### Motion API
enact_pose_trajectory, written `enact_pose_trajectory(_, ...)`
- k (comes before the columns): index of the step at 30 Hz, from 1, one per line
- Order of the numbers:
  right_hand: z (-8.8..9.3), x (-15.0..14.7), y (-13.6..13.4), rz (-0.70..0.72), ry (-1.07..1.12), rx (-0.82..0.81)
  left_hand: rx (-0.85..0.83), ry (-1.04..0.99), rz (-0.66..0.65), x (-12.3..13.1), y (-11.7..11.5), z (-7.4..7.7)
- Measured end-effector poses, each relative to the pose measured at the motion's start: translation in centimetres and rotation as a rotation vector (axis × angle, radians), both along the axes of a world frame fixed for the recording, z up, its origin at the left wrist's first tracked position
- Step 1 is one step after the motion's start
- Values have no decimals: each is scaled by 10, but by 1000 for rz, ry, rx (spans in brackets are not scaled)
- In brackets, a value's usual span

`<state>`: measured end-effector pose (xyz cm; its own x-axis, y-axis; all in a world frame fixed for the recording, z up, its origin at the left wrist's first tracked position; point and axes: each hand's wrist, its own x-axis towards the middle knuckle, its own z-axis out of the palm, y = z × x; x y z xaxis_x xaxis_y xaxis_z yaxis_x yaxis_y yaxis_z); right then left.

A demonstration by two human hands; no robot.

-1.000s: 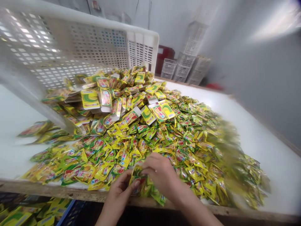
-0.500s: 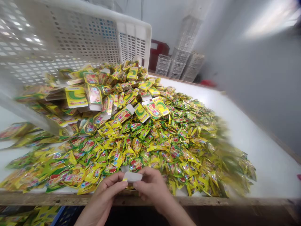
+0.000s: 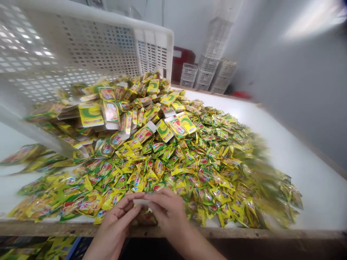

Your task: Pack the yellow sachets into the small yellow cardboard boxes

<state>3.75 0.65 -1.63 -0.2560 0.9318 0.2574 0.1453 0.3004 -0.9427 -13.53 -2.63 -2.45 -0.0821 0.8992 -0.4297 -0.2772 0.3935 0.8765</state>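
Observation:
Between my hands at the table's front edge is a small printed carton [image 3: 146,218], with a narrow strip of its white flap turned towards me. My left hand [image 3: 115,221] grips its left side, thumb by the flap. On the other side, my right hand [image 3: 171,213] has its fingers and thumb closed over the top and right end. The fingers cover much of the carton. Just beyond them spreads a heap of shiny yellow and green sachets [image 3: 187,171]. Further back, loose yellow and green cartons [image 3: 90,115] lie piled, several with white flaps sticking out.
A white perforated crate [image 3: 100,47] lies tipped at the back left, cartons spilling from its mouth. The white table [image 3: 287,148] has a wooden front edge [image 3: 230,233]. Below left, a blue container [image 3: 73,249] stands near more yellow packs. Stacked crates [image 3: 204,74] stand by the far wall.
The carton's white flap, broad before, now shows as a thin strip. My right fingers have moved left over the carton's top. The view has shifted slightly.

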Motion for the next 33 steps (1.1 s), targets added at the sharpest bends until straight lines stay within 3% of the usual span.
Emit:
enact_pose_trajectory(5, 7, 3, 5, 12, 16, 30, 101, 263, 114, 0, 2, -20)
enact_pose_trajectory(10, 5, -5, 5, -105, 21, -86, 184, 362, 33, -2, 9, -23)
enact_pose_trajectory(13, -1, -9, 5, -162, -4, -61, 250, 428, -24, -6, 14, -22)
enact_pose_trajectory(21, -1, -2, 13, -112, -43, -20, 401, 560, -217, -21, 21, -29)
enact_pose_trajectory(29, -6, -5, 13, -117, -152, 97, 456, 572, -250, -27, 21, -38)
enact_pose_trajectory(33, -3, -1, 0, -72, -257, 295, 434, 603, -224, -34, 15, -47)
